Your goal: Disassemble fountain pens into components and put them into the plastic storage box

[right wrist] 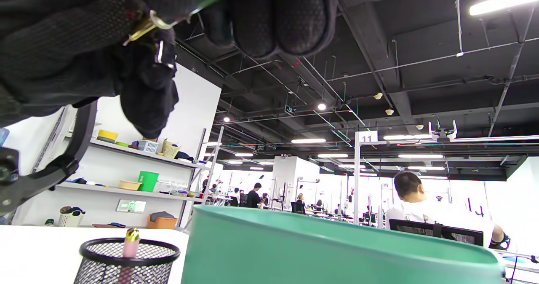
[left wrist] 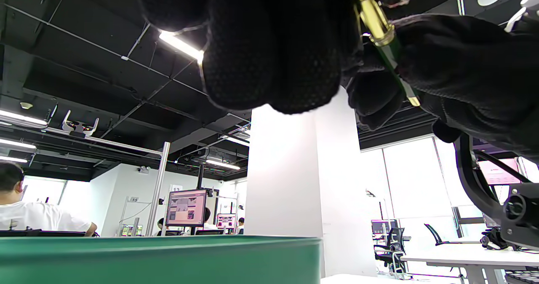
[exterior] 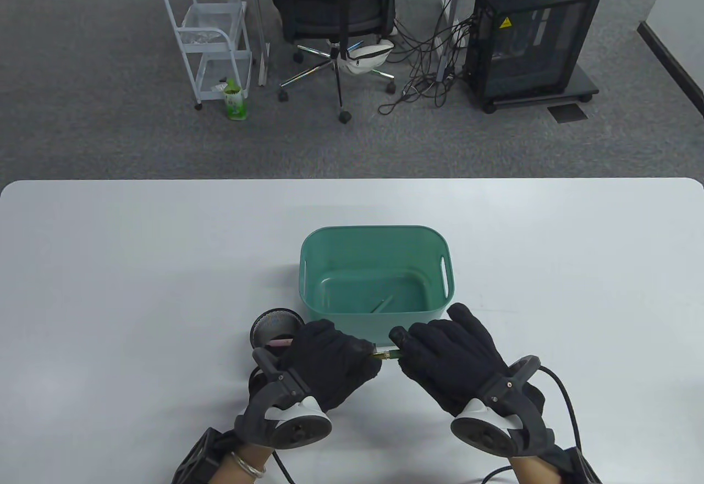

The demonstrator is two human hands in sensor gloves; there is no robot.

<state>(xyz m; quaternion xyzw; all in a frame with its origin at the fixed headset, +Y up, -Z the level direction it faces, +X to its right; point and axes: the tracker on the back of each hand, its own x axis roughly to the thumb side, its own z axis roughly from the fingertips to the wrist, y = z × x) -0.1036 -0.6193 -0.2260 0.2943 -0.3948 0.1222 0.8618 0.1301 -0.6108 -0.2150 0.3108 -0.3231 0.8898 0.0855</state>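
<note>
White matte table (exterior: 137, 264), grey carpet behind. Left hand (exterior: 330, 360) and right hand (exterior: 451, 360), knit black gloves, fingers curled, each grip one end of a slim green-and-gold pen (exterior: 386, 353) held level just before the teal plastic box (exterior: 440, 256). Round black mesh cup (exterior: 269, 325) with a pink pen (exterior: 281, 343) sits left of the box.

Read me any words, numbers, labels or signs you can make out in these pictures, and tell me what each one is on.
"11": white square sign atop a metal frame post, right wrist view.
"13": small white sign above the monitor, left wrist view.
"15": small white sign on a frame, left wrist view.
Yellow triangular warning sticker on the black computer case: symbol only.
Green bottle on the floor: label too blurred to read.
Monitor screens: too small to read.
</note>
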